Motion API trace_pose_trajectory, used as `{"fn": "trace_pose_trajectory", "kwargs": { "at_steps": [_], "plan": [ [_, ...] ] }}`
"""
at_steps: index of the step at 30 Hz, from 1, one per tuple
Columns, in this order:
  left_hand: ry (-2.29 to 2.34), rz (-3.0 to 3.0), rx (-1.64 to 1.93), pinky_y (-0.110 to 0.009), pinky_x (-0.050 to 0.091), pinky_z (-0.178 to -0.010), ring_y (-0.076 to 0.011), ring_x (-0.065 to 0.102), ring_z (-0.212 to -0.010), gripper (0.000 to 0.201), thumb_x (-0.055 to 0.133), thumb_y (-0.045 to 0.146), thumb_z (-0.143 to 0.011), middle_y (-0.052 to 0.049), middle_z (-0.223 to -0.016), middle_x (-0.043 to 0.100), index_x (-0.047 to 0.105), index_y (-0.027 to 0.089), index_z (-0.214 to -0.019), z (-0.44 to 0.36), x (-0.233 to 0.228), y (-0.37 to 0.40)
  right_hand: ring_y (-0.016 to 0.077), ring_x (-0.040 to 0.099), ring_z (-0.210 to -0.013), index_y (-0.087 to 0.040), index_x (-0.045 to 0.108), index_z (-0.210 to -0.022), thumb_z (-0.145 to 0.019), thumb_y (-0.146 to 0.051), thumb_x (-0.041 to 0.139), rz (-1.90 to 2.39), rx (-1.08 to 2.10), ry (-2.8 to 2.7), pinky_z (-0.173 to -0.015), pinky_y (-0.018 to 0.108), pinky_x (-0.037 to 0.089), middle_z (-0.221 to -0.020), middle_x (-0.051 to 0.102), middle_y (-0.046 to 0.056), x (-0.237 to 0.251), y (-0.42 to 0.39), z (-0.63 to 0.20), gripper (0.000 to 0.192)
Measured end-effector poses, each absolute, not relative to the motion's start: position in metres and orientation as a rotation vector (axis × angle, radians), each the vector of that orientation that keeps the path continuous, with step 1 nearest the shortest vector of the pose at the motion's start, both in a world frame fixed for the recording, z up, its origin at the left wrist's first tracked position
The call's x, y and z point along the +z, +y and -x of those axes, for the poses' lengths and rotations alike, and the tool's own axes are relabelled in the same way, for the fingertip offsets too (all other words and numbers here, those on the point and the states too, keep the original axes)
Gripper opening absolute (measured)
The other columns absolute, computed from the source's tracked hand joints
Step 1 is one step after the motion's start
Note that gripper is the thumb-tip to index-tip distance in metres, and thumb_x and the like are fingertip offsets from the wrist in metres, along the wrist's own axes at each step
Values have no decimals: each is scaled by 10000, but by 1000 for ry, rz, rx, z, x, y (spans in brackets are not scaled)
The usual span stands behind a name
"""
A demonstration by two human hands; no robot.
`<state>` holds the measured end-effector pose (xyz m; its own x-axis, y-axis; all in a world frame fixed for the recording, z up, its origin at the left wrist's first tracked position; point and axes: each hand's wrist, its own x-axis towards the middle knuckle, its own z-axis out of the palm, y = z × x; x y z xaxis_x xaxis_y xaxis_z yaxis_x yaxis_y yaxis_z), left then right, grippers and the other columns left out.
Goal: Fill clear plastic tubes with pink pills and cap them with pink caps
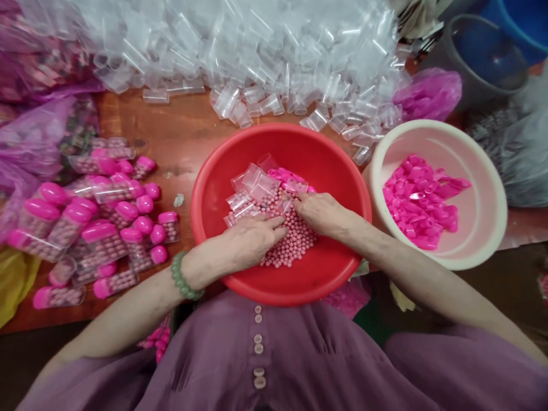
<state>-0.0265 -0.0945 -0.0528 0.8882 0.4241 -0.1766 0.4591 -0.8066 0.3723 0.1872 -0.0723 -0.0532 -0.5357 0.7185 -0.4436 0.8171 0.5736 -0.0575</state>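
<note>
I'm resting my left hand [250,240] and right hand [322,212] on pink beads [295,245] in the red basin [342,171], fingers loosely curled; I cannot tell what they're gripping. Clear tubes [252,182] are lying just beyond my fingers.

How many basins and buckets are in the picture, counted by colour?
Red basin: 1
Cream basin: 1
Grey bucket: 1
Blue bucket: 1
Total: 4
Both hands, left hand and right hand, rest on the pink beads in the red basin.

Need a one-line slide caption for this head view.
Both hands, left hand and right hand, rest on pink beads in a red basin among clear tubes.
</note>
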Motion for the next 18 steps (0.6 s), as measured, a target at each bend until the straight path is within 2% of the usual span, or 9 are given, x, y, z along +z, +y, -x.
{"fn": "trace_pose_trajectory", "kwargs": {
  "at_steps": [3,8,12,15,18],
  "plan": [
    [583,-2736,-133,-394,510,-888,-257,639,-1105,454,305,-3,-908,-197,-1324,593,559,88,-1273,15,-67,-91,324,649,-933,-61,601,-1204,-940,-71,256,-1276,-264,2378,-700,387,477,-1048,661,258,-65,-60,-180,435],
    [800,-2764,-238,-406,517,-706,-300,657,-917,329,387,-5,-852,-202,-1039,679,695,89,-919,19,-82,-87,298,645,-914,-75,650,-1079,-926,-45,278,-1165,-225,2439,-720,387,489,-996,679,224,-72,-53,-174,404],
    [1003,-2851,-186,-352,474,-622,-271,648,-806,277,413,5,-843,-160,-867,667,675,93,-826,33,-80,-88,238,651,-908,-107,645,-1078,-940,-44,314,-843,-274,2519,-766,360,489,-1100,670,163,-75,-58,-169,363],
    [1098,-2947,-75,-363,470,-635,-265,638,-767,316,347,29,-900,-151,-824,645,658,77,-876,41,-74,-93,223,654,-913,-94,627,-1107,-953,-45,312,-685,-346,2556,-775,355,500,-1091,678,152,-79,-69,-159,354],
    [1125,-3013,133,-380,493,-745,-263,644,-871,392,255,57,-948,-156,-950,652,641,87,-1011,47,-73,-97,223,654,-966,-80,615,-1132,-948,-21,307,-584,-501,2583,-807,360,513,-1104,681,157,-81,-82,-146,364]
  ]
}}
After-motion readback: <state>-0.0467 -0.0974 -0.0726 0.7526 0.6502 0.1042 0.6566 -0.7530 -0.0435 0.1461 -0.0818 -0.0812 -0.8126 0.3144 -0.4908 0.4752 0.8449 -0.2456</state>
